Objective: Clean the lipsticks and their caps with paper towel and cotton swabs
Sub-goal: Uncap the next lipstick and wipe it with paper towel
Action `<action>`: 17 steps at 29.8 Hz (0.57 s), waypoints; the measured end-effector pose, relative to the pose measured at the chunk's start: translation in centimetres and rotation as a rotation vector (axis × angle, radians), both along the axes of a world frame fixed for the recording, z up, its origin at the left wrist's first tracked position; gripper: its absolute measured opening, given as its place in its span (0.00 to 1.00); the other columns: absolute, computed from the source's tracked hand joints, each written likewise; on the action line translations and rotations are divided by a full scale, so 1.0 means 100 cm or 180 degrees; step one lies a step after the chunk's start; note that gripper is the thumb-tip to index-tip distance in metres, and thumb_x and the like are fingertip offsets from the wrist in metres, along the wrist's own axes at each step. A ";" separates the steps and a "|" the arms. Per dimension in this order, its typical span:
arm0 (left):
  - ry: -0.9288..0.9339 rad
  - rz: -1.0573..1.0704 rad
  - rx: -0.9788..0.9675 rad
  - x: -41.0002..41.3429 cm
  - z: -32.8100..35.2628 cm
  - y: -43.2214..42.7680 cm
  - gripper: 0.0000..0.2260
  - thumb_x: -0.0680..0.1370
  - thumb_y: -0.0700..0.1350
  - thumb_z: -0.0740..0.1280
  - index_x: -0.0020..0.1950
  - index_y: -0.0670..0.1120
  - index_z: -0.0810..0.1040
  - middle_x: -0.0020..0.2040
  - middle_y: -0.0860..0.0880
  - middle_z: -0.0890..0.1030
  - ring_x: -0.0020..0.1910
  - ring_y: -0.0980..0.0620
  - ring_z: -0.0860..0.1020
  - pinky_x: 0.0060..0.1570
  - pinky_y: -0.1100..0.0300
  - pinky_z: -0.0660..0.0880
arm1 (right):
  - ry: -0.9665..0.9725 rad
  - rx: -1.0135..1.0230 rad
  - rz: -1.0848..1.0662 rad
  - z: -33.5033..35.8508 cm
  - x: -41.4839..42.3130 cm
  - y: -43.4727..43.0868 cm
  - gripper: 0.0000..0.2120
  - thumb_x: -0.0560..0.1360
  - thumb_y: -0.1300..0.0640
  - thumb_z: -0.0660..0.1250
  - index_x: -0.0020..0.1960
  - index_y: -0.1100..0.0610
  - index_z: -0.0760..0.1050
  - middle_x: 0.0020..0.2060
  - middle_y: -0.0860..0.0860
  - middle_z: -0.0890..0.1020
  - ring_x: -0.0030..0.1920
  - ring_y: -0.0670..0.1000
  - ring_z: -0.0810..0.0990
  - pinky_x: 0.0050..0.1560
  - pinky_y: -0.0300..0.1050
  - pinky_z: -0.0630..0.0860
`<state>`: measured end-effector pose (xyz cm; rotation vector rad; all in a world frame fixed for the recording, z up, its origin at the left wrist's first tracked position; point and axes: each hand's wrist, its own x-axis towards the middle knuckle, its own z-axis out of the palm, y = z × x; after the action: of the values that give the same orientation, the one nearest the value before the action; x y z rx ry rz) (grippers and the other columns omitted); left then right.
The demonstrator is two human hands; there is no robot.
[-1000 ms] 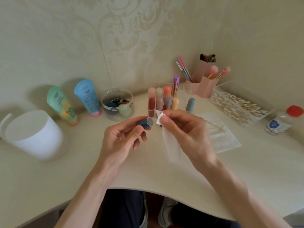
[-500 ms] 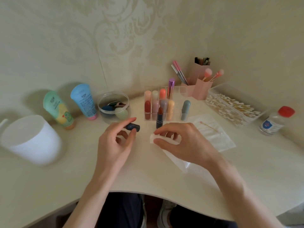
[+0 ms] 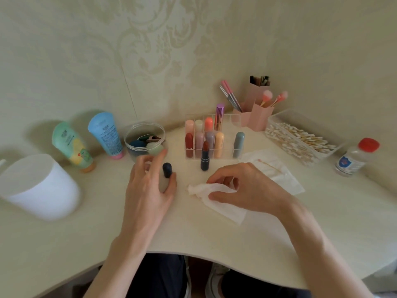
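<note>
Left hand hovered open beside the upright dark cap; right hand pinched the crumpled paper towel on the counter.

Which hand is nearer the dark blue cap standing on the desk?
Left. The left hand sits right beside the dark blue cap, thumb by its base; the right hand is farther right, pinching the paper towel.

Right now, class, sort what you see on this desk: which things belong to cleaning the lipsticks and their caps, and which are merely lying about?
Belong: dark cap; open lipstick; paper towel in the right hand; cotton swabs; racked lipsticks.
Lying about: green tube; blue tube; sponge jar; brush holder; white tub.
</note>
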<state>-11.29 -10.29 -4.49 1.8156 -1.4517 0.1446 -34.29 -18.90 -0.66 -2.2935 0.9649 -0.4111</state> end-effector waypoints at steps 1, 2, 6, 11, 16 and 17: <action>-0.0012 0.0029 -0.0137 -0.002 0.004 0.001 0.21 0.78 0.43 0.73 0.72 0.48 0.77 0.58 0.48 0.76 0.51 0.49 0.77 0.50 0.59 0.75 | -0.0037 -0.0013 0.0065 -0.001 0.003 0.002 0.10 0.75 0.48 0.78 0.55 0.45 0.86 0.45 0.37 0.86 0.47 0.39 0.81 0.47 0.31 0.73; -0.0019 0.0022 -0.0307 -0.005 0.008 0.003 0.18 0.79 0.42 0.72 0.69 0.47 0.78 0.58 0.48 0.76 0.50 0.50 0.77 0.50 0.63 0.73 | -0.0072 -0.0011 0.0099 -0.001 0.005 0.004 0.09 0.75 0.47 0.78 0.55 0.45 0.86 0.45 0.37 0.86 0.47 0.39 0.81 0.47 0.30 0.73; 0.0247 -0.0421 -0.0598 -0.024 0.022 0.002 0.10 0.79 0.40 0.71 0.61 0.45 0.81 0.49 0.54 0.80 0.37 0.56 0.77 0.42 0.71 0.71 | -0.0219 -0.0064 -0.0275 0.005 -0.004 -0.004 0.06 0.76 0.44 0.75 0.49 0.44 0.87 0.41 0.39 0.85 0.44 0.42 0.83 0.44 0.32 0.75; 0.0671 -0.0423 0.0074 -0.043 0.014 -0.019 0.16 0.77 0.54 0.75 0.62 0.51 0.82 0.48 0.57 0.80 0.33 0.58 0.77 0.40 0.61 0.77 | -0.0064 -0.0579 -0.1473 0.000 -0.037 -0.031 0.04 0.75 0.53 0.75 0.45 0.44 0.85 0.36 0.40 0.83 0.39 0.42 0.80 0.41 0.38 0.74; 0.0488 -0.0071 0.0330 -0.057 0.003 -0.039 0.17 0.75 0.58 0.75 0.58 0.50 0.83 0.44 0.56 0.77 0.38 0.53 0.75 0.39 0.57 0.70 | 0.0141 -0.0602 -0.2423 -0.006 -0.058 -0.044 0.06 0.75 0.57 0.74 0.48 0.46 0.85 0.39 0.43 0.82 0.45 0.52 0.81 0.45 0.46 0.75; 0.0454 -0.0024 0.0390 -0.059 0.003 -0.041 0.16 0.75 0.59 0.75 0.56 0.50 0.83 0.44 0.56 0.77 0.39 0.52 0.75 0.40 0.55 0.71 | 0.0195 -0.0561 -0.2474 -0.006 -0.060 -0.044 0.05 0.75 0.57 0.74 0.48 0.47 0.85 0.40 0.44 0.83 0.47 0.53 0.81 0.46 0.47 0.75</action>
<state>-17.19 -14.36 -4.20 1.8777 -1.3924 -0.0779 -40.30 -23.29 -1.23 -1.9992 1.9077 -0.7634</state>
